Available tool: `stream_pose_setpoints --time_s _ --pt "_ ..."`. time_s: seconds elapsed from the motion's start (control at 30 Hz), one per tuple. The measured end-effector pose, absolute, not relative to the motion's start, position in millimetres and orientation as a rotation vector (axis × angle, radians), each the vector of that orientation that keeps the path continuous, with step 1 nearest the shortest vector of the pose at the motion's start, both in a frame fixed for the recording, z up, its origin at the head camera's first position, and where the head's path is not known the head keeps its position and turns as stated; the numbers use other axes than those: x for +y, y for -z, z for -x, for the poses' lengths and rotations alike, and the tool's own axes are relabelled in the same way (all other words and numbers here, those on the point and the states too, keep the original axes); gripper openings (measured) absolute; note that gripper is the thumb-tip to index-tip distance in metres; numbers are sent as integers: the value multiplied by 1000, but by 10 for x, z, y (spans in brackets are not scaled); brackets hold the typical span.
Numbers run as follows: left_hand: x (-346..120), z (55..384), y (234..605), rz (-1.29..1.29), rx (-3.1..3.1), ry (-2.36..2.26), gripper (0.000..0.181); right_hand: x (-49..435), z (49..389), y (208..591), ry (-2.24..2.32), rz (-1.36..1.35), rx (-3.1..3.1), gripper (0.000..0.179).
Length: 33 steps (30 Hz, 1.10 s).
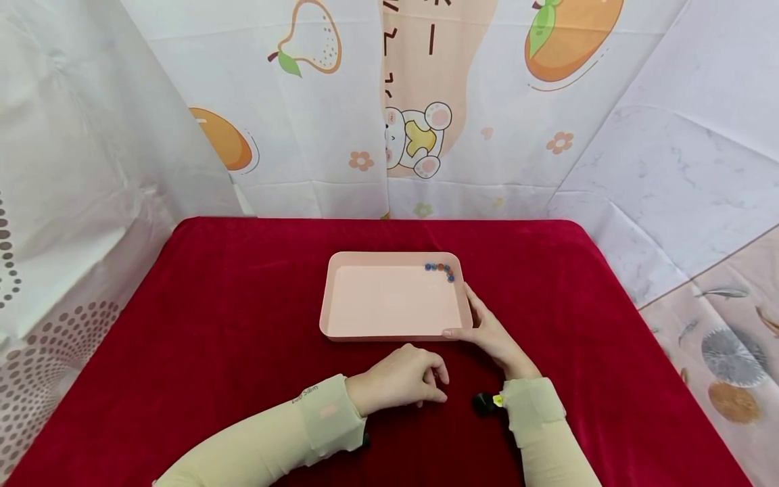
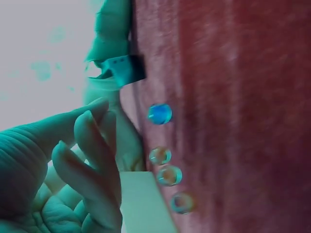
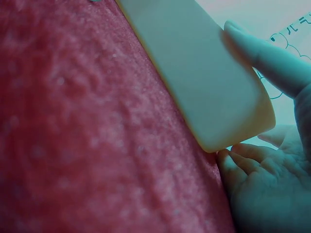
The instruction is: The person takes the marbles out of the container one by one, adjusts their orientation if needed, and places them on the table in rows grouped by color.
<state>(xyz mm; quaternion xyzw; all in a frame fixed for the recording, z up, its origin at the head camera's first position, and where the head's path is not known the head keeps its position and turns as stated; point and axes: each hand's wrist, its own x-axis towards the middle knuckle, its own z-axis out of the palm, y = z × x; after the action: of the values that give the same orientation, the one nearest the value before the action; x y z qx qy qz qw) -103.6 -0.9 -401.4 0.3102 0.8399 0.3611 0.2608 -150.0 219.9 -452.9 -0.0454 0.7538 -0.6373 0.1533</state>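
A shallow pink tray (image 1: 389,301) lies on the red cloth, and several small blue and orange-red glass marbles (image 1: 441,267) sit along its far right corner. My right hand (image 1: 489,336) grips the near right corner of this tray, thumb over the front rim and fingers along the right side; the right wrist view shows the tray wall (image 3: 209,73) between thumb and fingers. In front of the tray, my left hand (image 1: 402,375) hovers with loosely bent fingers, and nothing shows between them. Several more marbles (image 2: 169,175) lie on the cloth near it in the left wrist view.
Red cloth (image 1: 243,304) covers the table. A black wrist camera (image 1: 483,404) sticks out by the right wrist. Behind the table hangs a white curtain (image 1: 341,122) with fruit prints, and further sheets hang at both sides.
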Motion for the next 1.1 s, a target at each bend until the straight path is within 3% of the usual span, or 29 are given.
stream_pose_setpoints --time_s 0.63,1.1 --pt "116 1509 3596 -979 2499 -1277 14 2243 1498 4573 1820 211 2178 102" --pt "154 1877 3564 -932 2560 -1313 20 2186 1514 4546 1847 162 2184 100"
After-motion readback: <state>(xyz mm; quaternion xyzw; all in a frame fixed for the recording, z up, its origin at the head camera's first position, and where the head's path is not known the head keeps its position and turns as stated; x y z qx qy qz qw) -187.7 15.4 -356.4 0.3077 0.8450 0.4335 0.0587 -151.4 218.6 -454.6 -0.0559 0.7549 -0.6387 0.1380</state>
